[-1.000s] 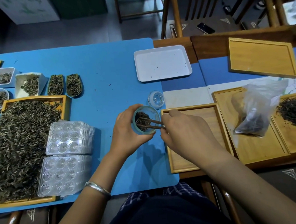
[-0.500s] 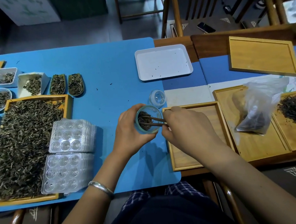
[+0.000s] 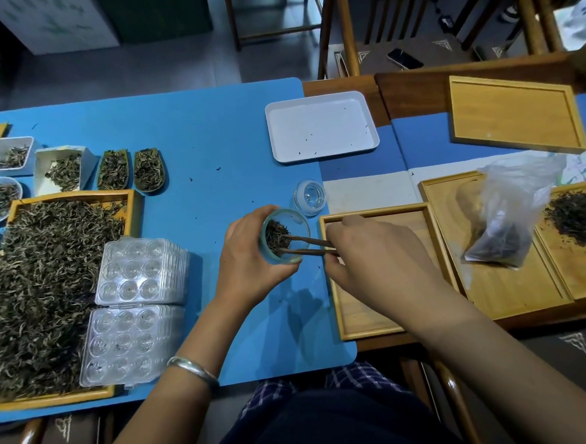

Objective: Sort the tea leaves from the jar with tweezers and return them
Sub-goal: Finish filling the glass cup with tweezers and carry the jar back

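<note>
at far left a big tray [image 3: 131, 204] is heaped with loose tea, with small dishes [image 3: 113, 169] of sorted leaves behind it and clear blister packs [image 3: 140, 269] just beside it, probably kept within reach for portioning. near the middle, the left hand [image 3: 249, 258] is wrapped round the jar [image 3: 285, 236], tipping its mouth toward the right so the leaves [image 3: 276, 238] inside can be reached. the tweezers [image 3: 312, 246] enter the mouth with tips apart among the leaves; the right hand [image 3: 376, 254] pinches their back end. the lid [image 3: 310, 195] sits just behind the jar. an empty wooden tray [image 3: 359, 320] lies under the right hand, likely to catch picked leaves. further right, a bag [image 3: 510, 215] rests on another tray.
</note>
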